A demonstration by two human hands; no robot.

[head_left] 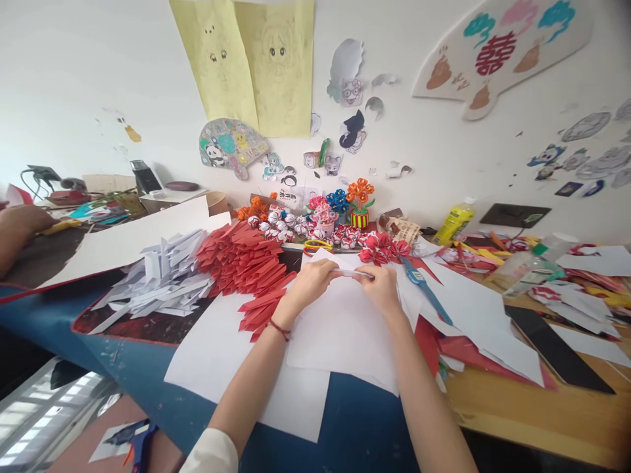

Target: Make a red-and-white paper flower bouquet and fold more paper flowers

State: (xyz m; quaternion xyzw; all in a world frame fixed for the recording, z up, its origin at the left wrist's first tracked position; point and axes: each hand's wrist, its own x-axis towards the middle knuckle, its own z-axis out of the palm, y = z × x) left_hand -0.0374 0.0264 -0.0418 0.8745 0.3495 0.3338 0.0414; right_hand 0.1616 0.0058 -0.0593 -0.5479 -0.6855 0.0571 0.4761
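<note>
Both hands pinch a narrow folded strip of white paper (345, 272), one at each end. My left hand (315, 279) is closed on its left end, and my right hand (379, 284) is closed on its right end. Beneath them lie large white paper sheets (340, 328). To the left of my left hand is a heap of folded red paper pieces (241, 259). Farther left sits a pile of folded white paper pieces (167, 276). A blue cutter (426, 289) lies right of my right hand.
Paper flowers (359, 194) stand at the back by the wall. On the right are a yellow bottle (453, 222), a clear plastic bottle (527, 266) and a black flat object (557, 351). Another person's arm (17, 230) shows at the far left. A blue glue gun (142, 443) lies lower left.
</note>
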